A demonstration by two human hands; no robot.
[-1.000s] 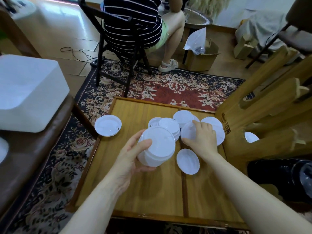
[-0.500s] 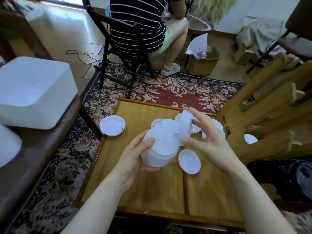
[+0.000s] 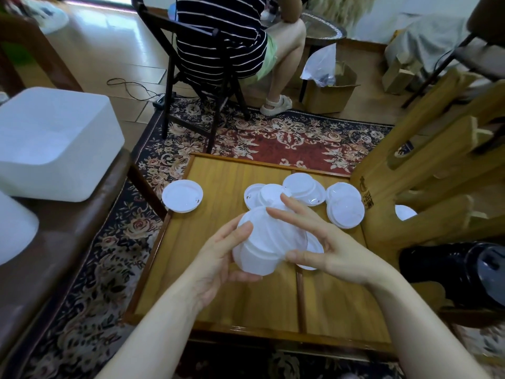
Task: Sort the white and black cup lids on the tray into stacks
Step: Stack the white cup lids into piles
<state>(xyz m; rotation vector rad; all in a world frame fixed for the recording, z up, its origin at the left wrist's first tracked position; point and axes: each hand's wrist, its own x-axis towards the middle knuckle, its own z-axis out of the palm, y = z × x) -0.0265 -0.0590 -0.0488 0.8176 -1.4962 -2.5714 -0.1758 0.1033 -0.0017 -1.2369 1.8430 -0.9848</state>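
Note:
My left hand (image 3: 218, 258) grips a stack of white cup lids (image 3: 263, 244) from the left, above the wooden tray (image 3: 218, 296). My right hand (image 3: 322, 242) holds the top lid of that stack, fingers over its upper face and thumb at its near rim. Several loose white lids (image 3: 345, 207) lie on the far part of the tray. One more white lid (image 3: 182, 196) sits on the tray's left rim. Another lid lies partly hidden under my right hand. I see no black lids on the tray.
A wooden chair (image 3: 426, 187) stands against the tray's right side, and a dark object (image 3: 459, 272) sits beyond it. A white box (image 3: 52, 143) rests on a brown seat at left. A person in a striped top sits on a black chair (image 3: 196, 77) ahead on the patterned rug.
My right hand picked one lid off the tray, carried it over, and now sets it on top of the stack in my left hand.

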